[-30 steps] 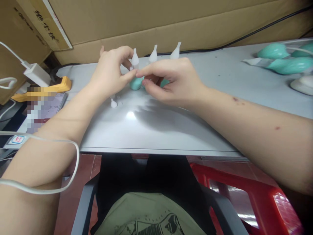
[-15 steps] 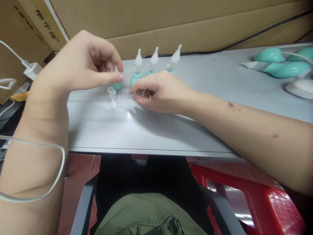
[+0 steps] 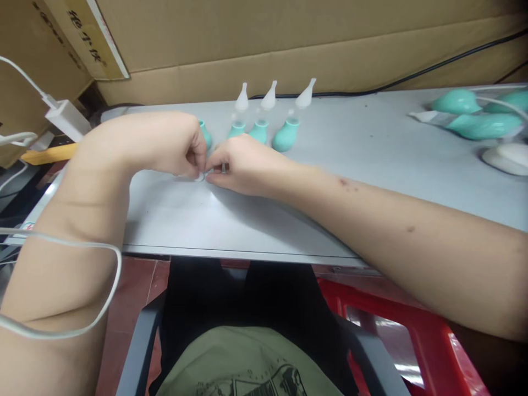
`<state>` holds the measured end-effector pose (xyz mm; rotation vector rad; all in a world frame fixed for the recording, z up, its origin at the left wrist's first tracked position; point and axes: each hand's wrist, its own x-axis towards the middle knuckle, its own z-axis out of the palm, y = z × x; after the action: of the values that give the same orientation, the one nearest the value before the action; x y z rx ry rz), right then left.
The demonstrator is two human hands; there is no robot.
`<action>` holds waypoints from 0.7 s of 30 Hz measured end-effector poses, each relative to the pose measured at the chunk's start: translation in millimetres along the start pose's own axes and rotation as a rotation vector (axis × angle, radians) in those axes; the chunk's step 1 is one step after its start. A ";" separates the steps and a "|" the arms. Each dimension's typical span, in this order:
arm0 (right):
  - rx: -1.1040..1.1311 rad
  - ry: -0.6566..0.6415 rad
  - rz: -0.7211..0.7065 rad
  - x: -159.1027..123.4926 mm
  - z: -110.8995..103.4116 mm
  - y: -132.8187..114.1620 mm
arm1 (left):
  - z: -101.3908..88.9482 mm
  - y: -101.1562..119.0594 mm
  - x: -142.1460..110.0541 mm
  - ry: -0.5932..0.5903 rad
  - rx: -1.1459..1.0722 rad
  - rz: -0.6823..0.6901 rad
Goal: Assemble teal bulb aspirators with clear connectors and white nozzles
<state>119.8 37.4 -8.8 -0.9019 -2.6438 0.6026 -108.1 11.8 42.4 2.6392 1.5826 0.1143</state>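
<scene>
My left hand (image 3: 177,146) is bent down to the table, its fingers closed on a small clear-and-white plastic piece (image 3: 200,177) that they mostly cover. From the other side, my right hand (image 3: 247,165) meets it with thumb and forefinger pinched at the same piece. Behind my hands stand teal squeeze bulbs (image 3: 286,135) in a row, three of them topped by a clear neck and a white tapered tip (image 3: 306,93). Another teal bulb (image 3: 205,133), showing an open mouth, is partly hidden behind my left hand.
More teal bulbs (image 3: 484,122) lie at the right beside a white computer mouse (image 3: 506,158). A black cable (image 3: 383,88) runs along the cardboard (image 3: 289,33) at the back. A white charger (image 3: 68,120) sits at the left, and a white cord (image 3: 117,269) loops over my left arm.
My left hand has come down onto the small plastic piece and its fingers have closed. My right hand has shifted left to the same piece.
</scene>
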 end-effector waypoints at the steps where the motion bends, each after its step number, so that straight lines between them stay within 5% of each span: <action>1: 0.009 0.018 -0.031 0.0 2.8 3.7 | -1.6 0.6 0.8 -0.107 -0.003 -0.017; 6: 0.068 0.072 -0.115 -6.7 10.9 20.3 | -14.8 -11.5 3.9 -0.221 -0.071 -0.081; 11: 0.377 0.155 -0.053 -13.5 11.4 25.5 | -18.3 -24.3 3.4 -0.082 -0.405 0.038; 16: 0.682 0.341 -0.011 -9.7 10.3 28.9 | -13.8 -11.5 2.8 0.118 -0.654 -0.037; 21: 0.703 0.414 -0.033 -5.4 11.0 33.6 | -6.6 -12.3 5.4 0.072 -0.754 -0.039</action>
<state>136.9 54.8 -34.9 -0.6646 -1.8661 1.0995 -117.0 22.4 48.0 2.0253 1.2602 0.6632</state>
